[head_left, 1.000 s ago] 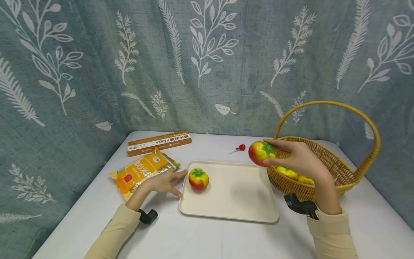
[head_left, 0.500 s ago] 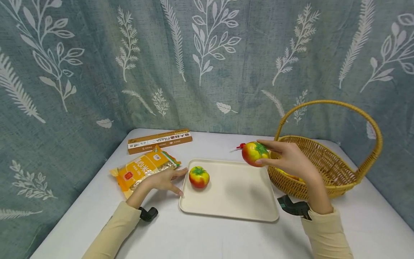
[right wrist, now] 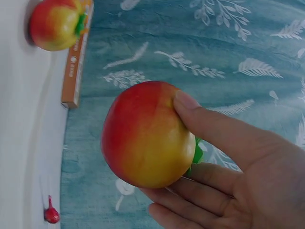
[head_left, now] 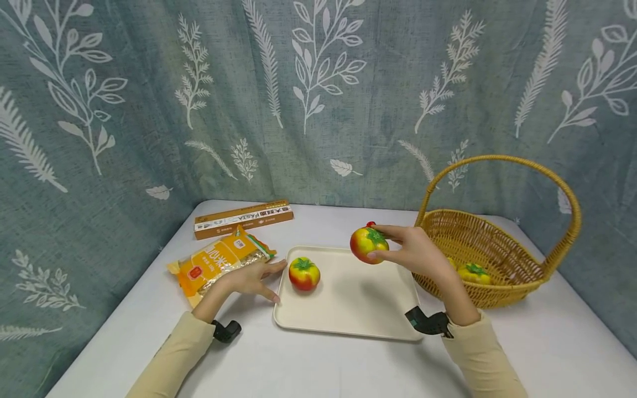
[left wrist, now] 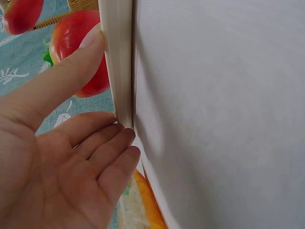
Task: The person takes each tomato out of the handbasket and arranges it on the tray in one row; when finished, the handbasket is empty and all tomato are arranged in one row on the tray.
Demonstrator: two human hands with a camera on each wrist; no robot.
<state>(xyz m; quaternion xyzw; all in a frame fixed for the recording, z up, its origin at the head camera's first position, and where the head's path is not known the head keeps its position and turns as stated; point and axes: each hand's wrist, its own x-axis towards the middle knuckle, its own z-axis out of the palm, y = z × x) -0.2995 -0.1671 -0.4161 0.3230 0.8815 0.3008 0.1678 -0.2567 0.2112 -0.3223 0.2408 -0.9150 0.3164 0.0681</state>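
Observation:
Above the right part of the cream tray [head_left: 343,323], my right hand [head_left: 413,251] grips a red-and-yellow tomato [head_left: 367,245] with a green leafy top. In the right wrist view, the thumb and fingers hold this tomato [right wrist: 147,136] near its leafy end. A second tomato [head_left: 304,273] rests on the left side of the tray. My left hand [head_left: 249,279] lies by the tray's left edge, fingers extended and thumb spread. Close up in the left wrist view, the left hand [left wrist: 71,143] touches the tray rim [left wrist: 119,62] with its fingertips.
A wicker basket [head_left: 497,296] with a tall handle stands on the right, with yellow fruit [head_left: 474,273] inside. An orange bag of grain [head_left: 214,262] and a pasta box [head_left: 244,219] lie at left. Behind the held tomato is a red lollipop [right wrist: 51,214].
My right hand has carried the tomato leftward from beside the basket to over the tray, now covering most of the lollipop in the head view. The left hand has stayed at the tray's edge.

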